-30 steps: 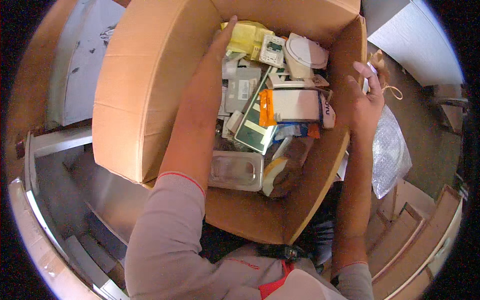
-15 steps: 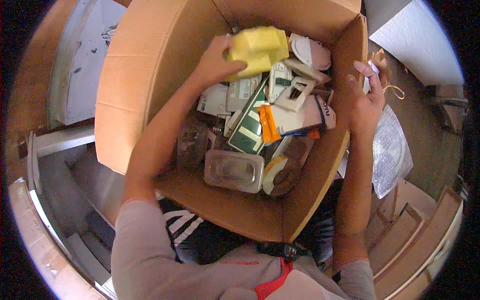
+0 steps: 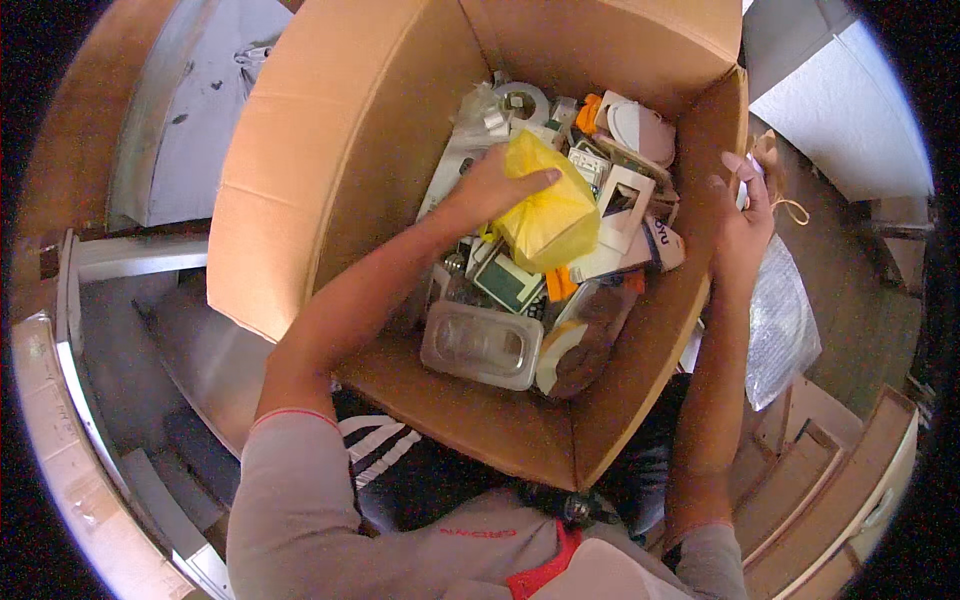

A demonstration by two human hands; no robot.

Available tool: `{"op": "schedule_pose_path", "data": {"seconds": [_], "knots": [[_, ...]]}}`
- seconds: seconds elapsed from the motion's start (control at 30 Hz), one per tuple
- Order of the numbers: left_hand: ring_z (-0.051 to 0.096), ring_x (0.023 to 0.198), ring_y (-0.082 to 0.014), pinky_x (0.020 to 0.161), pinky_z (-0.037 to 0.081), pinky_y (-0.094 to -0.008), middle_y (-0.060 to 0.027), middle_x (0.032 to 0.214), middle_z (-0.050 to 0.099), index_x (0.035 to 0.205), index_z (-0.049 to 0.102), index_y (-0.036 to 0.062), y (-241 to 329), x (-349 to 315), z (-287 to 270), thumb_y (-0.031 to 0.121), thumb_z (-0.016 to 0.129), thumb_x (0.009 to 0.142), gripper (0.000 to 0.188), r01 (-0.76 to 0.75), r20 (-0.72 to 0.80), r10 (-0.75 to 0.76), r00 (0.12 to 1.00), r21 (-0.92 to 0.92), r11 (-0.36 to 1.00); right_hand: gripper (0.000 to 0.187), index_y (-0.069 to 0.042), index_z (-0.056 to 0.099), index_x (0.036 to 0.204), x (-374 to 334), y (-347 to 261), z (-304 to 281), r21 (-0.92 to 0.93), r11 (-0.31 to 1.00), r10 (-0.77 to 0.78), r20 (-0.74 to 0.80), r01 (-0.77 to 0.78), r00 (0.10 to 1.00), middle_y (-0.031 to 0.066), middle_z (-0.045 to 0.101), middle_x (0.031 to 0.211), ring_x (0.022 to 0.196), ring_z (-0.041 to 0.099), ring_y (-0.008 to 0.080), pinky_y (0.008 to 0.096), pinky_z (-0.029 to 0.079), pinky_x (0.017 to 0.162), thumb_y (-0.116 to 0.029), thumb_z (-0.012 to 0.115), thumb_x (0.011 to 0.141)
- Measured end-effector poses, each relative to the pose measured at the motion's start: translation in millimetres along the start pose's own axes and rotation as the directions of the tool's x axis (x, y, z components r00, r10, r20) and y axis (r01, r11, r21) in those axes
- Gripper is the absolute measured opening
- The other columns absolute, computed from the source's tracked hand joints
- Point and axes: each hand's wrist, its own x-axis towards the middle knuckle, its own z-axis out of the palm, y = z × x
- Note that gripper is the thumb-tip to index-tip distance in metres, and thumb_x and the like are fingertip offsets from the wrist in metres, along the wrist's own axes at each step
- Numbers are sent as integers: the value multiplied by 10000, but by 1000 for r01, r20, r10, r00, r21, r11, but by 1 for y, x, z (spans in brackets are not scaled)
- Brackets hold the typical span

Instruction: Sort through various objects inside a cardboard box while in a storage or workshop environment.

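My left hand (image 3: 510,187) grips a crumpled yellow plastic-wrapped package (image 3: 553,215) inside a large cardboard box (image 3: 400,130), its thumb on top. Beneath the package lie a dark green and white flat box (image 3: 508,283), a clear plastic container (image 3: 482,345) and a white frame-like piece (image 3: 625,208). At the box's right rim is my right hand (image 3: 745,205), fingers curled with a bit of white between them; what it holds, if anything, is unclear.
A roll of tape (image 3: 522,102) and a white rounded item (image 3: 640,132) lie deeper in the box. Outside its right wall are a brown paper bag with a string handle (image 3: 792,211) and a bubble-wrap pouch (image 3: 783,325). Wooden trays (image 3: 800,475) stand at the lower right.
My left hand has brought the yellow package nearer and slightly right, over the middle of the pile. The tape roll at the back is now uncovered. My right hand stays by the rim.
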Motion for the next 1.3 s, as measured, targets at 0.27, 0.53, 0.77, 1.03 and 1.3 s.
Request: {"op": "schedule_pose_path", "data": {"seconds": [0.27, 0.53, 0.77, 1.03, 1.3], "knots": [[561, 1086, -295, 946, 430, -355, -226, 1178, 564, 1272, 425, -79, -10, -43, -3, 466, 773, 689, 871, 34, 330, -124, 936, 265, 964, 252, -56, 651, 1046, 3, -3, -2, -85, 993, -89, -24, 87, 996, 185, 560, 1230, 1180, 502, 274, 332, 359, 1006, -81, 653, 796], [315, 1320, -420, 1105, 260, -442, -290, 1423, 298, 1403, 323, 48, 31, -75, -16, 367, 795, 593, 990, -622, 581, 257, 772, 608, 492, 230, -61, 652, 1042, 4, 7, -5, -59, 997, -42, -29, 41, 999, 135, 603, 1156, 1118, 532, 234, 319, 379, 980, -70, 640, 813], [412, 1235, -407, 1081, 289, -439, -221, 1317, 452, 1372, 371, 70, 18, -85, 24, 272, 838, 502, 1007, -740, 580, 463, 670, 571, 355, 263, -110, 656, 1069, 4, 10, -9, -130, 991, -41, -21, 38, 999, 159, 583, 1190, 1126, 538, 292, 360, 394, 988, -105, 639, 807], [476, 1194, -249, 1023, 386, -375, -118, 1278, 499, 1354, 358, 39, 63, -75, 1, 235, 864, 577, 947, -373, 99, 365, 926, 407, 834, 422, -65, 594, 1084, 0, 14, -12, -221, 917, -369, -149, 333, 917, 179, 522, 1246, 1201, 470, 335, 405, 356, 1032, -326, 717, 776], [602, 1019, -213, 889, 488, -356, -111, 1147, 595, 1226, 490, -21, 194, -70, 70, 476, 613, 847, 637, -240, 125, 335, 934, -476, 846, 639, 5, 521, 1227, -26, -99, -66, 429, 903, -191, 380, 11, 905, 95, 618, 1083, 940, 611, 167, 291, 494, 825, -325, 755, 733]]}}
